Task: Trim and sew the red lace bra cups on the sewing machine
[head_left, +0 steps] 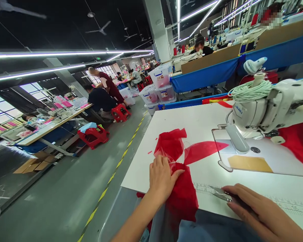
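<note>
My left hand presses on red sheer fabric near the table's left edge, its fingers bent over the cloth. Part of that fabric hangs over the front edge. Just beyond my fingers lies a bunched red piece, and a pointed red piece reaches toward the sewing machine. In my right hand is a pair of thread snips, blades parted and pointing left, apart from the cloth. The snips are over a ruler scale along the front of the white table.
A white sewing machine with pale green cord stands at the right, more red cloth behind its needle area. A grey bin sits below the table's left edge. Plastic boxes, red stools and people at other machines are beyond.
</note>
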Demonstrator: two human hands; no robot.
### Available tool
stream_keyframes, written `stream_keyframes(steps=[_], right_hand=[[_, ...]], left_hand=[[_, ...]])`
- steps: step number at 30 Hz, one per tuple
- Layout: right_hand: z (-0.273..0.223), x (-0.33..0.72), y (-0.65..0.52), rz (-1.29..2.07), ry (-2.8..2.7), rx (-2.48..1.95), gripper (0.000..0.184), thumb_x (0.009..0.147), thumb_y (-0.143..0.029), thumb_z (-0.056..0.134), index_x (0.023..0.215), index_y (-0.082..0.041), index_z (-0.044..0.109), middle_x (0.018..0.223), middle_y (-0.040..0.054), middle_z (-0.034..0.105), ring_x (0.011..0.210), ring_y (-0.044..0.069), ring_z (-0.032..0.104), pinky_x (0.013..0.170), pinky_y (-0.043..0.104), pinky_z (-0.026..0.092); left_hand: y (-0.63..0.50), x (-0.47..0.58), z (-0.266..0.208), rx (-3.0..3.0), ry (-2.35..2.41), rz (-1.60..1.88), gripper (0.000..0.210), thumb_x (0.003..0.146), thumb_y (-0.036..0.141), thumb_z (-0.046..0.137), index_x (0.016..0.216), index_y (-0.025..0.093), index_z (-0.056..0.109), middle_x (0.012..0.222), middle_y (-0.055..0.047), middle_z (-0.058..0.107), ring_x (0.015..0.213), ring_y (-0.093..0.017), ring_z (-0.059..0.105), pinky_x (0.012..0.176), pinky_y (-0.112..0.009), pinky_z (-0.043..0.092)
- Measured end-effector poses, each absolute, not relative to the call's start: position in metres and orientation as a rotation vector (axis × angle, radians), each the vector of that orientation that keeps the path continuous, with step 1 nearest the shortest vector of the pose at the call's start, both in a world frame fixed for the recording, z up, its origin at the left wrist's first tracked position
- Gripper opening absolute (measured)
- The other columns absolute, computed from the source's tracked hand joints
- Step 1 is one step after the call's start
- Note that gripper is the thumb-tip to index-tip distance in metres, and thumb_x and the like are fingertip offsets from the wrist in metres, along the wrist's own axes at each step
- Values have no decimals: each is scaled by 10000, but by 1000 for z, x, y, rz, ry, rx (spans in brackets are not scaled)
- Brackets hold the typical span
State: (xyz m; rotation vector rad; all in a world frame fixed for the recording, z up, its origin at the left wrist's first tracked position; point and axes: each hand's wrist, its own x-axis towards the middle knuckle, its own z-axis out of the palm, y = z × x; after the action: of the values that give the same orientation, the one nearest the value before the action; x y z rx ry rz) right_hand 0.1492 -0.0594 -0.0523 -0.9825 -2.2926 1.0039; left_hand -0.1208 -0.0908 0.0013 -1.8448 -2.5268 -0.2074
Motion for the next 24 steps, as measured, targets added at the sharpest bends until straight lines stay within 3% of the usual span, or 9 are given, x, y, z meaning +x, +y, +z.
stream_keyframes(steps=[4,10,16,20,24], right_hand=[[-26,107,-45,1166,-2300,-1064,409,964,-548,310,1092,-261,571,875,34,670,786,212,641,664,298,499],[3,51,-19,855,-2621,-1282,303,996,-381,337,798,-217,498,765,26,652,704,201,605,586,293,360],[-1,36,-8,646,-2758,-1371,297,991,-351,396,791,-200,555,766,77,665,741,273,633,534,293,256],[3,32,-11,590,-2798,-1379,296,993,-330,404,797,-199,583,790,71,677,756,263,642,534,286,251],[8,28,-16,586,-2818,-1349,266,991,-288,408,821,-193,589,797,59,682,745,243,642,528,283,242]], left_hand=[[-94,-112,7,-1878,-2645,-81,352,868,508,591,947,165,599,1039,-94,605,1022,-286,562,891,-439,430],[-105,-106,8,-1753,-2711,-78,692,711,661,676,1112,108,565,1166,-166,585,1085,-350,543,911,-472,411],[-108,-104,9,-1809,-2709,-106,642,751,659,632,1077,107,582,1078,-149,636,1025,-336,574,876,-459,409],[-111,-103,7,-1883,-2696,-73,535,788,631,613,976,131,624,923,-125,690,927,-330,621,815,-449,413],[-114,-104,4,-1967,-2635,-130,446,793,612,628,865,173,653,920,-84,704,928,-310,624,792,-425,405]])
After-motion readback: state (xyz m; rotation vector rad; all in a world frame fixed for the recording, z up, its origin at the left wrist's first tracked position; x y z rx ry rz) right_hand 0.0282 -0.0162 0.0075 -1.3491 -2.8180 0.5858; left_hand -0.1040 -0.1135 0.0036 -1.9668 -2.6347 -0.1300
